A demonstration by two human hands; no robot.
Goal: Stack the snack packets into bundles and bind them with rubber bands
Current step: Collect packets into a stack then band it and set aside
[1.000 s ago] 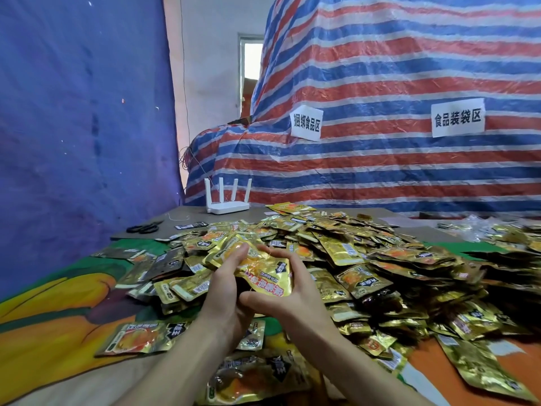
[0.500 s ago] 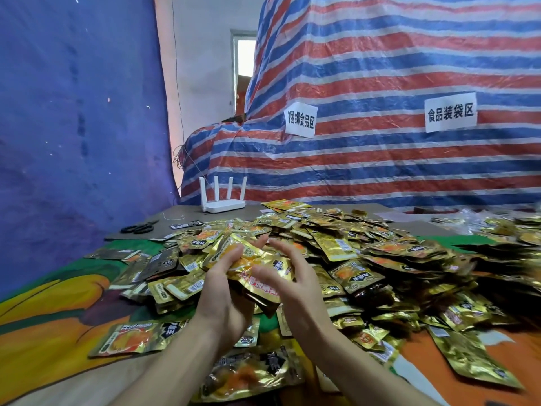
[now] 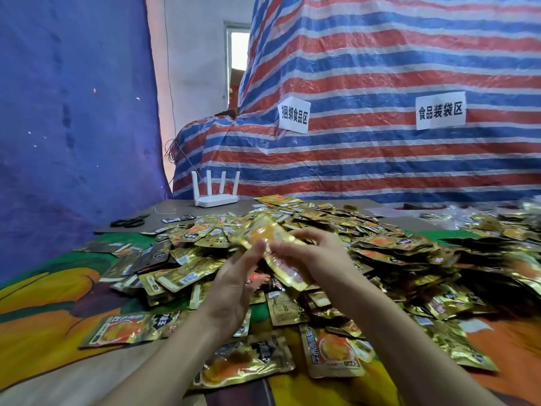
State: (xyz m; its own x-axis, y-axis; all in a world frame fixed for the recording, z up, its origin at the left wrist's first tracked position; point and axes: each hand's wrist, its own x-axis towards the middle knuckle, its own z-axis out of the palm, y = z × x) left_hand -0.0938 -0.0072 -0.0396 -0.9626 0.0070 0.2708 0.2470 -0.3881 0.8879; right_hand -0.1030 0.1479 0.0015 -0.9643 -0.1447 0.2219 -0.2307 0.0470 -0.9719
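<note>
My left hand [image 3: 234, 284]: fingers nearly straight, tips pressing left face of held packets [image 3: 270, 240]. My right hand [image 3: 317, 256]: fingers curled over same packets, gripping from right. Held packets tilted, motion-blurred, count unclear, raised just above packet pile [image 3: 380, 253] on table [image 3: 175, 205]. Far edge: scissors [image 3: 128, 221], router [image 3: 216, 197].

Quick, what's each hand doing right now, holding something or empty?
Left hand: open, straight fingers pressing against the packet stack.
Right hand: gripping the same packet stack.
</note>
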